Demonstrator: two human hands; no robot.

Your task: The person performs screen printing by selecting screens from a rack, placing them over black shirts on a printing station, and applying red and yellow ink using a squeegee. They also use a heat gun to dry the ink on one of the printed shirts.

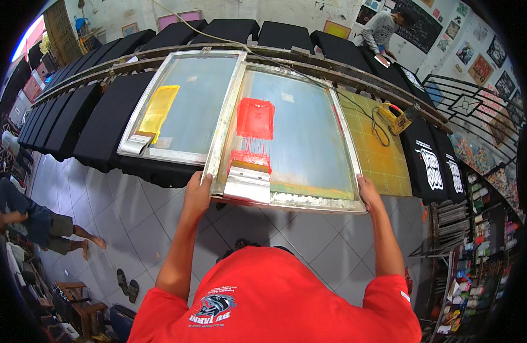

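Observation:
Both my hands grip a screen printing frame (pixel 222 137) by its near corners. My left hand (pixel 198 191) is closed on the near left corner, and my right hand (pixel 368 193) holds the near right one. Red ink (pixel 255 119) is spread over a patch of the mesh, with streaks running toward me. A metal squeegee (pixel 247 182) lies in the frame at its near left, its edge against more red ink. Left of it, partly under the held frame's edge, rests a second screen frame (pixel 179 155) with yellow ink (pixel 159 111) and another squeegee (pixel 139 143).
Black shirts on boards (pixel 112 117) line the long rack on both sides. A yellow heat gun (pixel 396 119) with a cord sits on a yellowish board (pixel 383 160) at right. Printed black shirts (pixel 429 166) lie beyond. One person (pixel 383 34) stands far right, another (pixel 40 223) at left.

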